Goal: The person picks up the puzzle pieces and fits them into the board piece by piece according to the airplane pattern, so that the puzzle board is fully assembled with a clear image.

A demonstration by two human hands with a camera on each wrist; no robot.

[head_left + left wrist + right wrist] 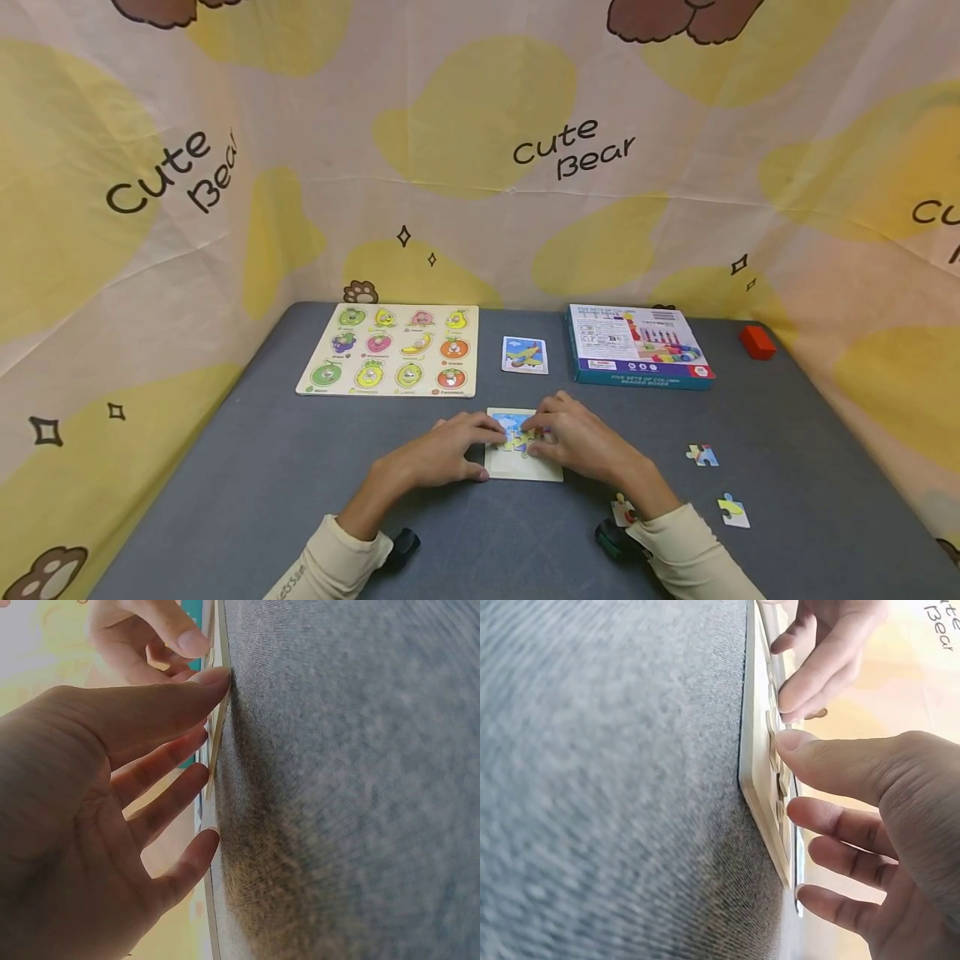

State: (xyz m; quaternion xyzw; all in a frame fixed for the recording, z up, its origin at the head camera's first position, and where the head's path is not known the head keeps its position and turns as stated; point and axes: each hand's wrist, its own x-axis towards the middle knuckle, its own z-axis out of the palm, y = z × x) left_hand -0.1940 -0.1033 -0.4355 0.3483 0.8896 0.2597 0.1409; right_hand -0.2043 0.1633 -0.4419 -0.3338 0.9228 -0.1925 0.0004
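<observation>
A small square jigsaw board [525, 469] with a pale wooden frame lies on the grey table, and picture pieces [513, 423] fill part of its upper area. My left hand [446, 450] is at the board's left side. Its thumb touches the near left corner, and its fairly straight fingers rest on the left edge and pieces. From the right, my right hand [581, 437] holds a puzzle piece [783, 782] on the board between thumb and index finger; its other fingers are spread. That piece is mostly hidden in the head view.
Loose puzzle pieces [702, 455] lie to the right, one partly behind the right wrist. Farther back are a fruit board [390, 387], an airplane picture card [525, 356], a boxed bead game [641, 346] and a red block [757, 342]. Printed cloth [465, 183] surrounds the table.
</observation>
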